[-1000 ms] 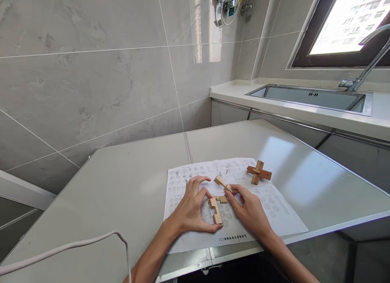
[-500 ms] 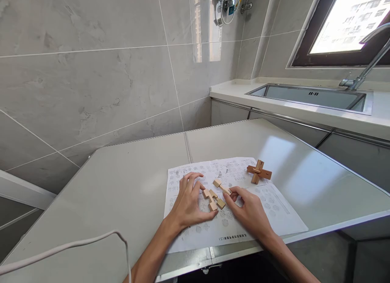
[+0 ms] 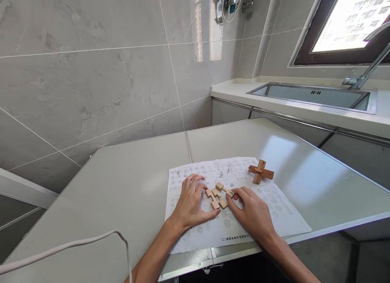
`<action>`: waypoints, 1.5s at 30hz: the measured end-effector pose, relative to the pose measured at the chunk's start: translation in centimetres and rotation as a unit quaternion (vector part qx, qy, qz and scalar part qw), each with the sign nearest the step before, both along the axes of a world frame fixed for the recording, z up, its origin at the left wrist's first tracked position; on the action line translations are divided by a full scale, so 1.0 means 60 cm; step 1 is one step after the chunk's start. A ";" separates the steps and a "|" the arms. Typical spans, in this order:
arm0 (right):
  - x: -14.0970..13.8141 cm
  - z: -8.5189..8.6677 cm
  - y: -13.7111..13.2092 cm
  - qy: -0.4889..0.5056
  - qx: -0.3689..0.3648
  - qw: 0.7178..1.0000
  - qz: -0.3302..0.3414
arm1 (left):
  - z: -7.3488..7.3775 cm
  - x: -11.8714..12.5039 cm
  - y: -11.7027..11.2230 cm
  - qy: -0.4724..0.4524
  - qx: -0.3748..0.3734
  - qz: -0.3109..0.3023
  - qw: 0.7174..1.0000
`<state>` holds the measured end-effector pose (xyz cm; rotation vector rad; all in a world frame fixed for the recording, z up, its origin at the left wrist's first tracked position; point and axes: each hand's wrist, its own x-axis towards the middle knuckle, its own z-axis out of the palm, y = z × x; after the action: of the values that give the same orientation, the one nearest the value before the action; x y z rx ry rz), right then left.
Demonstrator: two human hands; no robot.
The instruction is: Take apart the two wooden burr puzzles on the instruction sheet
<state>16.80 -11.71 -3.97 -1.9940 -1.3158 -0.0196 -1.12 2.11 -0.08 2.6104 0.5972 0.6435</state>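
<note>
right hand (image 3: 252,212) fingers pinch pieces (image 3: 217,195); left hand (image 3: 190,201) fingers seemingly closed on them; loosely meshed, unfinished; cross (image 3: 261,172) complete, toward surface's right edge.

Pale, unvarnished wooden puzzle pieces (image 3: 217,197) and a darker wooden cross (image 3: 261,172) lie on matt printed paper (image 3: 274,210) atop a smooth, glossy grey tabletop (image 3: 128,185); polished stone-look wall tiles (image 3: 91,71), brushed-steel sink (image 3: 313,94).

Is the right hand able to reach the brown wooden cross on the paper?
Probably yes. The wooden cross lies just beyond the right hand on the same paper, with only bare sheet between them. Its fingertips hold a pale wooden piece, though.
</note>
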 end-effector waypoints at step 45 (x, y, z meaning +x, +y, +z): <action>-0.009 -0.007 -0.038 0.063 -0.045 0.987 0.142 | -0.016 0.021 -0.011 0.013 -0.061 -0.025 0.998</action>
<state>16.24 -14.02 -4.40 -1.8300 -1.5283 0.3013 0.12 1.44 -1.02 2.5154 0.5578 0.5407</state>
